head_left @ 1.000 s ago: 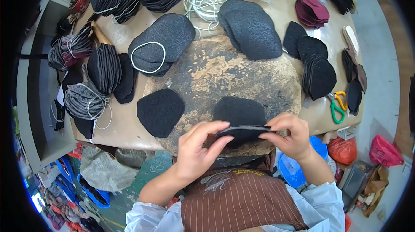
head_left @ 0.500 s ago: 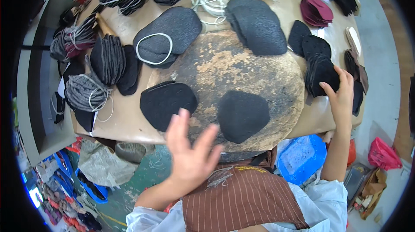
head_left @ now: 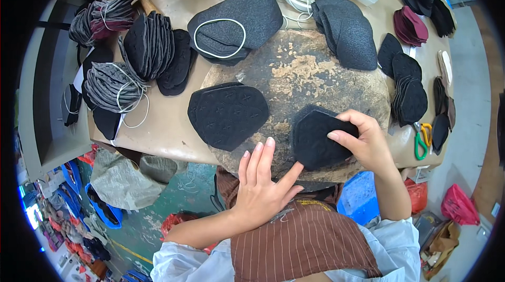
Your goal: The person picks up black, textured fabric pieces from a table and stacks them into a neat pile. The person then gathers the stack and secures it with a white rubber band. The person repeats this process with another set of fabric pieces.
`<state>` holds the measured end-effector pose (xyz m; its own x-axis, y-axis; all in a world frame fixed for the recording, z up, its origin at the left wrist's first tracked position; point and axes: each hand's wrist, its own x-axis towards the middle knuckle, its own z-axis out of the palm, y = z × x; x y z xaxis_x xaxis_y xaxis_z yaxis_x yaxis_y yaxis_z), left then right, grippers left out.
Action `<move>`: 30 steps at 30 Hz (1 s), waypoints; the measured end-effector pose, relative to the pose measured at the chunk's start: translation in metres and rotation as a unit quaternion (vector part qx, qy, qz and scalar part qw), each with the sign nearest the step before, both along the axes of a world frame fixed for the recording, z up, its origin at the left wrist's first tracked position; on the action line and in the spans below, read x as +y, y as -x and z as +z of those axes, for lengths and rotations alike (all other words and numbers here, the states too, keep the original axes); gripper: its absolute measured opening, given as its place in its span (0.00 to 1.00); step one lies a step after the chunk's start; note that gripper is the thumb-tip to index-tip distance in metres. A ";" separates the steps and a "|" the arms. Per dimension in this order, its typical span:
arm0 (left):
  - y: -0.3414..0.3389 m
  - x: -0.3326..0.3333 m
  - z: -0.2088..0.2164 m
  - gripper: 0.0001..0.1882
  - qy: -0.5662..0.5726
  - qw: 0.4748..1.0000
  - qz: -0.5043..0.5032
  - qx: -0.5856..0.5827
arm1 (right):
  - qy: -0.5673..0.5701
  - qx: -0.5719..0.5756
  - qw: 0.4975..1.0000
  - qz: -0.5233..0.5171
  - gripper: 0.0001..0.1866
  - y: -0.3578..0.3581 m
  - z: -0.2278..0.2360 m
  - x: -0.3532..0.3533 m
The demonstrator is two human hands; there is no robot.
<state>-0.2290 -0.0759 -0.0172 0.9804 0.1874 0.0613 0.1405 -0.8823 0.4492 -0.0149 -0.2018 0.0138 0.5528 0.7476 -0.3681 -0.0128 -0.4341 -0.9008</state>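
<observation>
My right hand (head_left: 368, 142) pinches a black, rounded fabric piece (head_left: 321, 142) between thumb and fingers. It lies over another dark piece of similar shape on the worn round block (head_left: 302, 74), their edges nearly lined up. My left hand (head_left: 265, 185) is open, fingers stretched out, with its index fingertip at the lower left edge of these pieces. To the left, a small pile of black stitched fabric pieces (head_left: 231, 116) rests partly on the block. A fanned stack of black pieces (head_left: 411, 100) sits right of the block.
Dark textured sheets (head_left: 258, 14) with a white cord loop lie behind, and more sheets (head_left: 355, 43) at the back right. Green-and-yellow-handled scissors (head_left: 422, 142) lie near the right table edge. Tied grey bundles (head_left: 108, 85) stand left; a blue tub (head_left: 360, 195) is below the table.
My right hand has moved left from the fanned stack, bringing a black fabric piece onto the dark piece on the block. My left hand has come to its edge. The view has shifted.
</observation>
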 end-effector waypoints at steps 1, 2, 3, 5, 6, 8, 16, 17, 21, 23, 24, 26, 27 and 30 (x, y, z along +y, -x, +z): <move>0.001 0.000 0.000 0.29 0.006 1.000 0.002 0.002 | 0.005 0.001 1.000 -0.002 0.07 0.000 -0.001 0.001; 0.001 0.000 0.001 0.29 0.010 1.000 0.002 0.004 | 0.010 0.002 1.000 -0.005 0.07 0.000 -0.002 0.001; 0.001 0.000 0.001 0.28 0.015 1.000 0.002 0.005 | 0.014 0.003 1.000 -0.009 0.07 0.001 -0.004 0.002; 0.003 0.001 0.002 0.28 0.025 1.000 0.004 0.009 | 0.011 -0.006 1.000 -0.011 0.08 0.002 -0.007 0.001; 0.003 0.002 0.002 0.28 0.030 0.999 0.005 0.010 | 0.010 -0.011 1.000 -0.012 0.08 0.002 -0.008 0.001; 0.003 0.004 0.003 0.28 0.036 0.999 0.003 0.010 | 0.031 -0.011 0.999 -0.021 0.09 0.004 -0.007 0.001; 0.003 0.003 0.001 0.30 0.034 0.999 0.030 -0.011 | 0.027 -0.088 0.996 -0.023 0.10 0.008 -0.006 0.005; 0.001 0.002 0.001 0.30 0.016 0.999 0.029 -0.002 | 0.029 -0.094 0.995 -0.015 0.10 0.007 -0.006 0.005; 0.001 0.001 -0.003 0.34 -0.020 1.000 0.010 0.013 | 0.000 -0.159 0.987 0.007 0.11 0.005 -0.019 -0.001; 0.001 0.001 -0.002 0.33 -0.031 0.999 0.007 0.017 | 0.038 -0.111 0.993 -0.021 0.12 0.007 -0.010 0.004; 0.001 0.001 -0.002 0.33 -0.036 0.999 0.005 0.018 | 0.057 -0.086 0.994 -0.035 0.12 0.007 -0.006 0.005; 0.001 0.001 -0.002 0.34 -0.032 0.999 0.002 0.006 | 0.040 -0.105 0.993 -0.019 0.13 0.006 -0.011 0.005; 0.001 0.001 -0.002 0.35 -0.029 1.000 0.000 -0.001 | 0.031 -0.115 0.993 -0.011 0.13 0.005 -0.013 0.004; -0.015 0.013 0.012 0.37 -0.022 0.995 -0.092 0.027 | 0.082 -0.050 0.995 -0.032 0.13 0.004 -0.004 0.008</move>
